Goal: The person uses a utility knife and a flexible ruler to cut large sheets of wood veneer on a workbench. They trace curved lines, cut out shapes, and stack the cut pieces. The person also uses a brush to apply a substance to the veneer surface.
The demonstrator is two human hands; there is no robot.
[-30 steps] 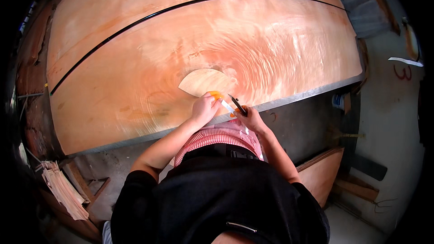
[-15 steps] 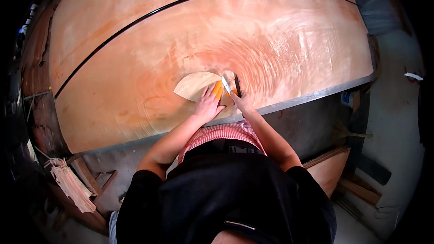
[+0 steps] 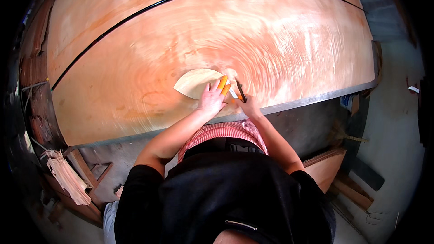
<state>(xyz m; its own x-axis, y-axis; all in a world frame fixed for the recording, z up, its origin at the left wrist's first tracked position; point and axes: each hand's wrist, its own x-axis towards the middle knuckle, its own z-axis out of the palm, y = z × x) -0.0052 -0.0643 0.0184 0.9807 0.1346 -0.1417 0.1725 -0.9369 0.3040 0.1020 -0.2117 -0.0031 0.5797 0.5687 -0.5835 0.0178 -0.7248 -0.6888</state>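
Our open left hand (image 3: 210, 102) partly hides the pale wood piece (image 3: 192, 83); our right hand (image 3: 250, 107) grips a knife-like black tool (image 3: 241, 91). We cannot see inside the blue-white container (image 3: 346, 102).

There are two hands, one left (image 3: 210, 102) and one right (image 3: 249, 105). Two orange finger wraps (image 3: 223, 82) show on the left; the orange at the right is too small to count. On the one desk (image 3: 122, 95) are one pale leaf-shaped piece (image 3: 194, 82), one white strip (image 3: 232, 90), one slim black tool (image 3: 241, 91) and, farther off, one long black strip (image 3: 165, 1). Near left is one bundle of thin sheets (image 3: 68, 178), their number unclear.
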